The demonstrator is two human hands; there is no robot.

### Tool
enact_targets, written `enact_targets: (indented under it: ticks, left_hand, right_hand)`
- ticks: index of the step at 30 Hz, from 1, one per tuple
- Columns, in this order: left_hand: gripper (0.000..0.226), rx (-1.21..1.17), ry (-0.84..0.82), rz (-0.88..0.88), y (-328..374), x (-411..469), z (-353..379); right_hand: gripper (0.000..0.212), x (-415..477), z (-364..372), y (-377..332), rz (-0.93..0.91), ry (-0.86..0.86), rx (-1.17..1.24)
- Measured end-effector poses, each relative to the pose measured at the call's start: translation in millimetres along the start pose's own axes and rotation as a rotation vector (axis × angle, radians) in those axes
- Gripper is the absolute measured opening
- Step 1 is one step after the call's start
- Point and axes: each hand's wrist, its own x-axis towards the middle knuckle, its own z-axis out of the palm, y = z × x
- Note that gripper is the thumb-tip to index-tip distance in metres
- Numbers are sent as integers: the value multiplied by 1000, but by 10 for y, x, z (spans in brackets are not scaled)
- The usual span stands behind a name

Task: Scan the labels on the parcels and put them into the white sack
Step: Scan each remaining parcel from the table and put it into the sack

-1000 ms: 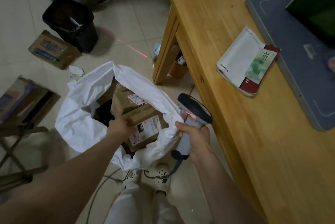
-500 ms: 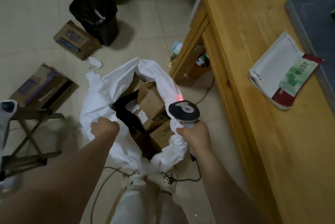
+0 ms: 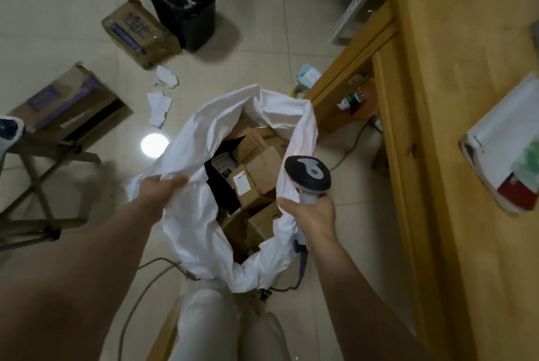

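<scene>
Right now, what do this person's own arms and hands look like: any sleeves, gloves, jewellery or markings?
The left forearm and the right forearm are bare, and no sleeve shows anywhere in the view. The left hand and the right hand are ungloved. No watch, band, ring or marking shows on either.
</scene>
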Motion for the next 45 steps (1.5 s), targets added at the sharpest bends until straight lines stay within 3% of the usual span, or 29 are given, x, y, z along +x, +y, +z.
enact_targets:
  ticks: [2,7,11,13,16,19,23,28,31,34,38,42,45]
  left_hand:
    - [43,-50,-42,17,123,-287,74]
    - [23,-164,23,176,832,-979,-252]
    - [32,-190,69,214,988,-1401,-663]
    - [34,-206,139,202,966,-1454,-764]
    - [48,-90,131,86,826,-1414,-772]
    - [43,22,-9,78,767,-1378,-535]
    - [22,-58,111,220,1070,-1470,-324]
    - [5,-220,243,332,1142,-1705,-632]
    - [15,-64,188,247,928,-1549,-630]
    - [38,81,38,119,806,-1390,-433]
    - [29,-85,135,184,1201,-1373,-345]
    - [15,-313,259,305,1389,-1531,-563]
    - [24,-172,226,277,1247,-1525,-591]
  right_hand:
    - [49,-131,-83,13,23,53,58]
    - [24,-573,-524,-324,-170,190,178]
    - [48,-995,-865,-513,-446,242,309]
    - [44,-969,-935,-498,-415,282,315]
    - [27,-702,-878,-444,-194,246,212]
    - [42,-499,-747,-377,-60,209,191]
    - [38,-481,-778,-548,-183,273,274]
    - [29,-713,-937,-578,-442,412,343]
    - [41,-566,-856,-565,-256,302,140]
    - [47,-372,-752,-545,-113,184,116]
    - [30,-402,-802,-891,-294,242,185]
    - [39,-620,-986,-1049,-547,332,288]
    - [37,-575,-937,-961,-422,298,221]
